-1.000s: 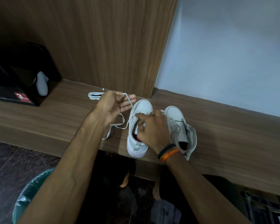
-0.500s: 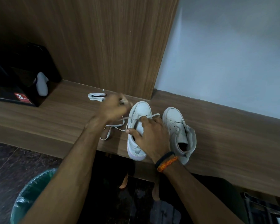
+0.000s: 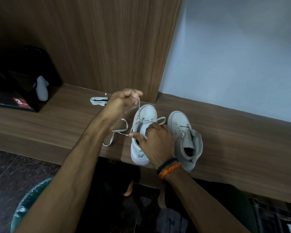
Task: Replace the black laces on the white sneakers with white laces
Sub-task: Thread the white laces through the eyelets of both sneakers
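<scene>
Lacing: white lace goes through the lowest eyelets of the left sneaker; no black lace in sight on either shoe.
Left hand: left hand is raised above the toe, fingers curled round one end of the lace, drawing it up and taut.
Right hand: right hand sits on the tongue and collar, fingers curled, thumb out to the side; it steadies the shoe, but whether it pinches anything I cannot tell.
Slack: the lace's other end loops loose on the wooden ledge, left of the shoe.
Second sneaker: right sneaker stands just beside, eyelets bare.
Spare: folded white lace lies near the back panel.
Technique: probably best to pull steadily, keep the flat lace untwisted, then match both ends for length before crossing to the next pair.
Risk: the heel overhangs the ledge's edge; a hard tug could tip it.
</scene>
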